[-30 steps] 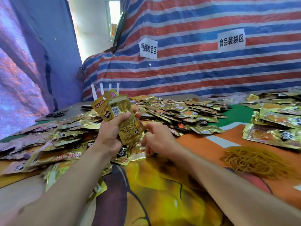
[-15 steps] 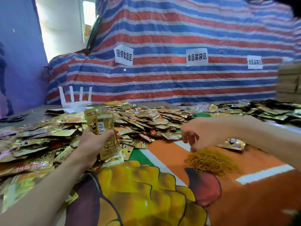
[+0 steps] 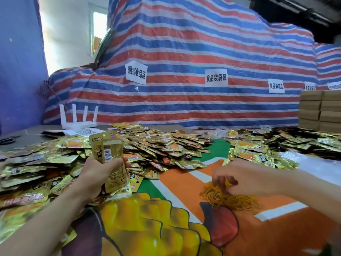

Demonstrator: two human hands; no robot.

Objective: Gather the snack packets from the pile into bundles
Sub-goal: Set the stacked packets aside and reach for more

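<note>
Left fingers (image 3: 125,163) are wrapped tight round a little stack of gold snack packets (image 3: 110,154). The stack stands upright in the left hand (image 3: 97,175), barcode side facing the camera, with the top half sticking out above the grip and one packet at the back poking up a bit higher than the rest.

Right fingers (image 3: 216,180) are curled downward and fairly close together, tips dug into the top of a heap of yellow rubber bands (image 3: 228,199), with a few strands caught up between them. The right hand (image 3: 245,179) sits directly over that heap, well apart from the left one.

The main pile of loose packets (image 3: 162,145) is just behind and beside the held stack, spreading off to the left edge of the table. A second pile of packets (image 3: 258,150) lies past the right hand, on the far side of the bands. Everything sits on a bright printed tablecloth (image 3: 166,228) in orange, green and yellow.

Further back there's a white router (image 3: 79,120) with four antennas, a red, white and blue striped tarp (image 3: 184,52) with paper signs (image 3: 215,77) stuck on it, and stacked cardboard boxes (image 3: 321,109) on the far right.
</note>
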